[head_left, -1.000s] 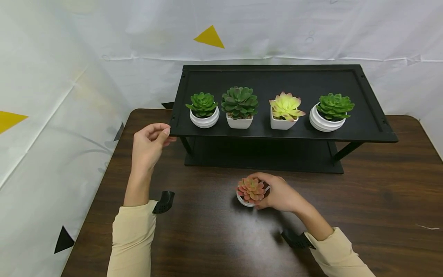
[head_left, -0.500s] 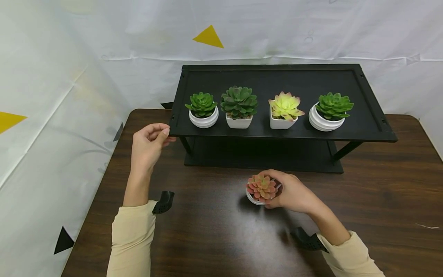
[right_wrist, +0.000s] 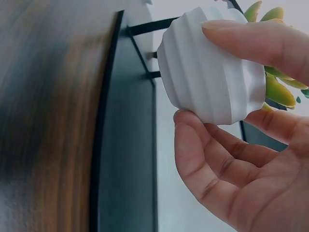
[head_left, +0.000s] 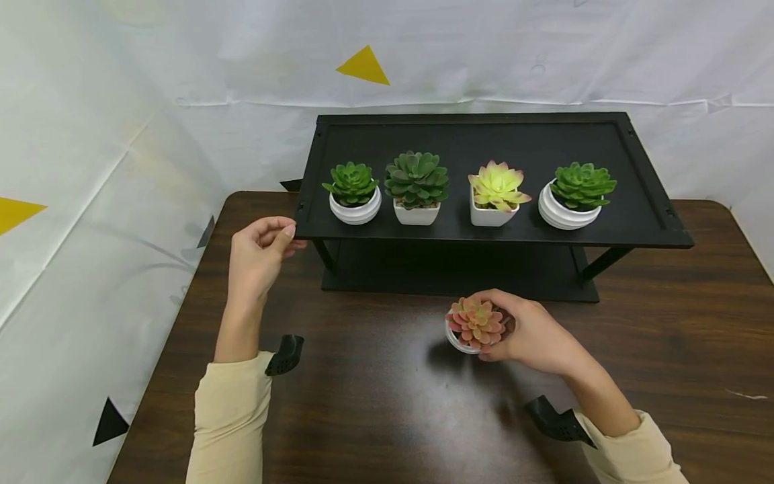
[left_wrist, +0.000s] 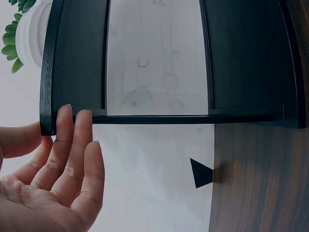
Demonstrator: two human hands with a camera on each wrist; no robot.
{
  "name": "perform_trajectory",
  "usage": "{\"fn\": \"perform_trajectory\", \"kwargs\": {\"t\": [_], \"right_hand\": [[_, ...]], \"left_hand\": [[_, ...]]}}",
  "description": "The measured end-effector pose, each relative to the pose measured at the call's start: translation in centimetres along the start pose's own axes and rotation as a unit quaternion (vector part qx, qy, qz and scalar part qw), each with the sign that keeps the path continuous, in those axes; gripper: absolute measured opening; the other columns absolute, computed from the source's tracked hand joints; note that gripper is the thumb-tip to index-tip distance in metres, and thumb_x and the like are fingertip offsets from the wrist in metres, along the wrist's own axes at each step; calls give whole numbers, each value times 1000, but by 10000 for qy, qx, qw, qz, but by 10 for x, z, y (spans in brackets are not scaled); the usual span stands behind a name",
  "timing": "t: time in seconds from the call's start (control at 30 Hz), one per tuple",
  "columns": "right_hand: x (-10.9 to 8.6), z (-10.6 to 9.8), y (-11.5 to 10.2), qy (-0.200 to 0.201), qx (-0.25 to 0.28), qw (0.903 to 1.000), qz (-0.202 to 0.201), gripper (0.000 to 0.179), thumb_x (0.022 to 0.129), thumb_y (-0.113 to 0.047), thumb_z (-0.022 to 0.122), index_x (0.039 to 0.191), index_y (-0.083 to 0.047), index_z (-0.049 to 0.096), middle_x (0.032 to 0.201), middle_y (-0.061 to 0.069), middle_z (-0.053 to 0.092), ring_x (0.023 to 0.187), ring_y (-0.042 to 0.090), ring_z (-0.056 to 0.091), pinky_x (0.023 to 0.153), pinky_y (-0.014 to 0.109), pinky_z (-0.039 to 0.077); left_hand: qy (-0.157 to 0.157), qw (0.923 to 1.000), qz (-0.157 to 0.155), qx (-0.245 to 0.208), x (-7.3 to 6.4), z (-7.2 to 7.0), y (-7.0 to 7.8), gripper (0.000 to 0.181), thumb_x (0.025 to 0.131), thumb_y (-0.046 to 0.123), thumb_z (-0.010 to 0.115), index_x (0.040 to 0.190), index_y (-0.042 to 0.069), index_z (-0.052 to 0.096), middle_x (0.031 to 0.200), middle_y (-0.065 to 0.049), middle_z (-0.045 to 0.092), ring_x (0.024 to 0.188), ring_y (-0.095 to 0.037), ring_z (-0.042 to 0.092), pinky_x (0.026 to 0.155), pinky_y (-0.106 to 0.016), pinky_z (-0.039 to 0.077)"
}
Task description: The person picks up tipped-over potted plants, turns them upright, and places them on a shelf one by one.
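My right hand (head_left: 535, 336) grips a potted succulent (head_left: 476, 323) with orange-pink leaves, in front of the black two-tier shelf (head_left: 471, 238). Its white ribbed pot (right_wrist: 212, 67) sits between thumb and fingers in the right wrist view, raised off the table. At the shelf's front left corner, my left hand (head_left: 259, 252) pinches the edge of the top board. In the left wrist view the thumb lies on the upper face of that board (left_wrist: 79, 63), with fingers underneath.
Along the top board stand a small green succulent (head_left: 353, 195), a dark green one (head_left: 417, 188), a yellow-green one (head_left: 497, 195) and another green one (head_left: 577, 195), all in white pots. The shelf's lower board (head_left: 447, 269) rests on the brown wooden table (head_left: 363, 390). White sheeting (head_left: 272, 60) hangs behind.
My right hand has carried the orange-pink potted succulent to the right and slightly toward the shelf. The left hand keeps its hold on the shelf corner.
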State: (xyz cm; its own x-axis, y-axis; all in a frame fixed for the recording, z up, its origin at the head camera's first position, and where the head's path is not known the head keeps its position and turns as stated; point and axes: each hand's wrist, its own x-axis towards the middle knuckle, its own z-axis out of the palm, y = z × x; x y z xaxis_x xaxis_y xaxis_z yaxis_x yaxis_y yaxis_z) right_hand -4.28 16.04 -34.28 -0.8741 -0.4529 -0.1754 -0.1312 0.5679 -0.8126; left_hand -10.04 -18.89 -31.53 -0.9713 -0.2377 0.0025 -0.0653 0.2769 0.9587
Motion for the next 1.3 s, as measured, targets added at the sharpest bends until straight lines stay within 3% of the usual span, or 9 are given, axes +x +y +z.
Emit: {"fn": "perform_trajectory", "kwargs": {"t": [0.43,0.6,0.83,1.1,1.3], "right_hand": [[-19,-29,-5,476,-432,9979,-9,64,63,-14,84,119,-13,53,103,3,60,84,14,56,69,29,50],[-27,-43,-7,663,-622,9958,51,66,64,-20,84,121,-13,52,101,3,61,83,8,56,68,26,49],[-38,-65,-4,940,-865,9918,94,67,65,-18,84,123,-14,51,105,5,59,81,3,54,65,20,45],[-46,-88,-2,1102,-515,9920,331,66,65,-11,83,122,-15,51,98,-5,61,78,6,59,63,18,47],[-51,-106,-2,1187,-477,9900,599,67,65,-13,83,122,-16,49,93,-4,63,73,10,61,59,20,47]], "left_hand": [[8,10000,-4,91,-1,1,1,20,91,12,58,102,-4,59,83,-5,66,73,-12,66,75,-27,52],[-10,10000,-10,68,-1,0,0,20,91,12,58,103,-4,59,82,-3,66,73,-11,66,76,-27,52],[-24,10000,11,54,-2,0,1,21,91,13,58,102,-4,60,80,-1,66,74,-14,66,76,-27,52],[18,10000,-4,73,-1,1,0,21,90,13,58,102,-4,60,81,-3,66,72,-10,65,74,-24,52],[4,10000,25,51,-1,1,0,20,91,12,58,102,-4,60,80,-1,65,72,-10,66,75,-27,52]]}}
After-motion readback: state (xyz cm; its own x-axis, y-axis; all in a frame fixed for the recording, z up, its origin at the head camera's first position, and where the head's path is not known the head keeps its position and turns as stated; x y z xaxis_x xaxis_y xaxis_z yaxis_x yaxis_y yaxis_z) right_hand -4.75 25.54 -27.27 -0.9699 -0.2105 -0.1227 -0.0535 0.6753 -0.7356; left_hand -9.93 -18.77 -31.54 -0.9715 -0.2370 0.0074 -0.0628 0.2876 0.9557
